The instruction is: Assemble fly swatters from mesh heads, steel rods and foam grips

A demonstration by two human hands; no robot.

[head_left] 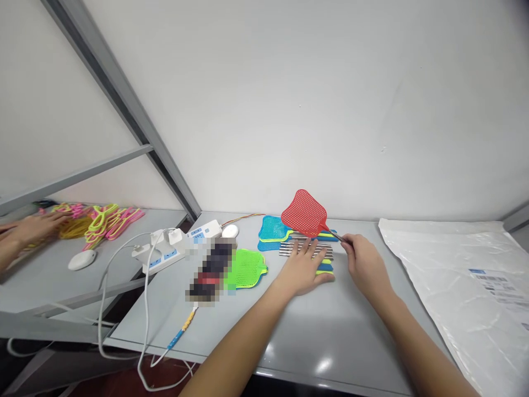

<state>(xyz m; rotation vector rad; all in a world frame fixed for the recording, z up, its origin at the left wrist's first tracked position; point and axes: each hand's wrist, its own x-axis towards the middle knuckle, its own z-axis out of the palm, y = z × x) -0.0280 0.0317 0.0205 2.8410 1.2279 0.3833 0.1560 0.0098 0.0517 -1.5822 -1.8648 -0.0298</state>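
A red fly swatter (303,213) is held up by its thin metal handle in my right hand (366,264), its perforated head tilted toward the wall. My left hand (303,270) lies flat with fingers spread over a row of silver metal rods (286,249) on the table. Blue and yellow handle grips show beyond and below that hand. A blue fly swatter head (273,229) with a yellow-green one under it rests behind the left hand. Left of it lies a green fly swatter head (247,269), with more heads stacked beneath.
A blurred phone-like object (212,270) on a cable lies left of the swatters. Power strips (165,253) with white cables stand further left. A white plastic mailer (450,275) covers the table's right side. Another person's hand (39,226) touches pink and yellow cords (103,220).
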